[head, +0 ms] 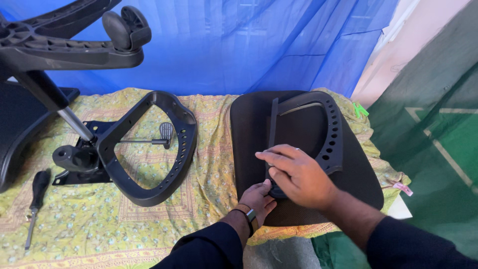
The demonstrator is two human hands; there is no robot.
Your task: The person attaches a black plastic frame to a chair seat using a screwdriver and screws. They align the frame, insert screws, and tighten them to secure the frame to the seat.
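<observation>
The largest thing in view is the patterned yellow-green cloth (209,149) spread over the bench, and on it lie the parts of a dismantled office chair. At far left the chair's wheeled base (64,40) is tipped on its side, one caster (127,27) uppermost and its gas-lift column (64,112) slanting down to the black tilt mechanism (79,159). To the right of centre lies the black seat cushion (249,129), flat on the cloth, and on top of it rests a black perforated armrest frame (331,129); a second armrest frame (149,149) of the same kind lies on the cloth to the left, overlapping the mechanism, with a lever paddle (166,132) showing through its opening. The step in hand looks like seating the frame's near corner against the cushion: the right hand (298,174) lies spread over that corner, fingers loosely curled upon it, while the left hand (259,197) presses at the cushion's near edge just below, thumb touching the frame; whether either hand truly grips cannot be told. Fixing it would likely call for alignment and fasteners, though none are visible. A black-handled screwdriver (36,201) lies near left, well apart from both hands. No container is in sight.
</observation>
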